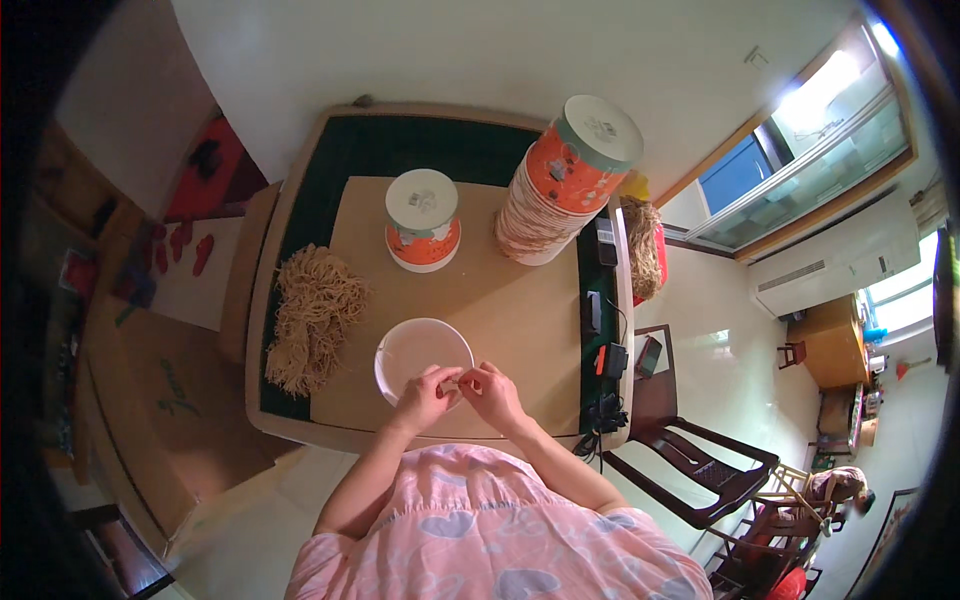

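Note:
A white paper tub (425,345) stands with its mouth up near the front edge of the table, a thin pale strand showing at its left inner side. Over its near right rim my left hand (428,393) and my right hand (488,392) meet, fingertips pinched together. What lies between the fingers is too small to make out. Left of the tub lies a loose heap of beige twine strands (312,315). Beyond it an orange and white paper tub (422,225) rests upside down. A tall leaning stack of nested paper tubs (550,205) rises at the back right.
A cardboard sheet (520,340) covers much of the green tabletop. Black devices (612,358) and cables line the right edge. Past that edge, more twine fills a red container (645,250). Dark wooden chairs (700,470) stand right; a large cardboard box (180,400) sits left.

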Motion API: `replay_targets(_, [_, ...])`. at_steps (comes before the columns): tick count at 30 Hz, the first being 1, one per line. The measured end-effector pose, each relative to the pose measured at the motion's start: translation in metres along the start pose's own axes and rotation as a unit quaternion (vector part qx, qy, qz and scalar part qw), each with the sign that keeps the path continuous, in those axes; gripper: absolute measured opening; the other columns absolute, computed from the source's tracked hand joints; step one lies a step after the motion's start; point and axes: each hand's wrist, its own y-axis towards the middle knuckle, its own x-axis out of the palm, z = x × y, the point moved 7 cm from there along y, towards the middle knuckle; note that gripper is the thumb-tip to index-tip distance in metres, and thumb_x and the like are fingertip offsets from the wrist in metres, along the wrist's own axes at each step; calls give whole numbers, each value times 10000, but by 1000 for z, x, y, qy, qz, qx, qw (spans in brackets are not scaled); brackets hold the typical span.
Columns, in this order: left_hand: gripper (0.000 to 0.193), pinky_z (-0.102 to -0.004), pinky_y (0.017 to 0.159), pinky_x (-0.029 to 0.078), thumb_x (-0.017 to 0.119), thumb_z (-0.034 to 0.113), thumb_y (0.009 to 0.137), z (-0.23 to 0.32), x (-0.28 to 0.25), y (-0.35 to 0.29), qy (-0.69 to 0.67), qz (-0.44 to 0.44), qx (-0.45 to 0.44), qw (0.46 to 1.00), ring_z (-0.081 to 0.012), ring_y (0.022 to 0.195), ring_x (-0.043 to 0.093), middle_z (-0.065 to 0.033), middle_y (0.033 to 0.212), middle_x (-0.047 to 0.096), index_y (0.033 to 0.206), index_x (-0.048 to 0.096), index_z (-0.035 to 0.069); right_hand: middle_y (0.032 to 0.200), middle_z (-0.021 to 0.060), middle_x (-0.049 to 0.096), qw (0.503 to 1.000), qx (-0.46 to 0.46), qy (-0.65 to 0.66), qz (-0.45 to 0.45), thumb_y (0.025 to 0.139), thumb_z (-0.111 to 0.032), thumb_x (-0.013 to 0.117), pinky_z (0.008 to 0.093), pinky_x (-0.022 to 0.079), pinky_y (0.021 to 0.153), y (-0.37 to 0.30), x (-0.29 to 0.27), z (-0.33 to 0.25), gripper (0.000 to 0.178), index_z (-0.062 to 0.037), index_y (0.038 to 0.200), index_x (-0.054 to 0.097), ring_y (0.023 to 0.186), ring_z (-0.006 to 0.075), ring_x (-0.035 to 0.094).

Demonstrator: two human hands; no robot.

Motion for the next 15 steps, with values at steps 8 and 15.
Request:
replay_targets(8, [93,-303,578,489,620,27,754,-3,1,1,39,50,-1,998,-202,635,614,-105,774,617,844,636,35,754,108,566,1000,10,19,-2,773,-134,618,343,474,624,0,0,1,100,-63,837,650,679,253,582])
replay_targets(15, [84,-317,590,501,624,3,726,-2,-7,-3,29,71,-21,997,-242,660,625,-121,748,617,804,600,19,756,111,565,999,6,-11,33,755,-116,629,353,484,629,-4,-4,-9,111,-58,849,618,713,262,599])
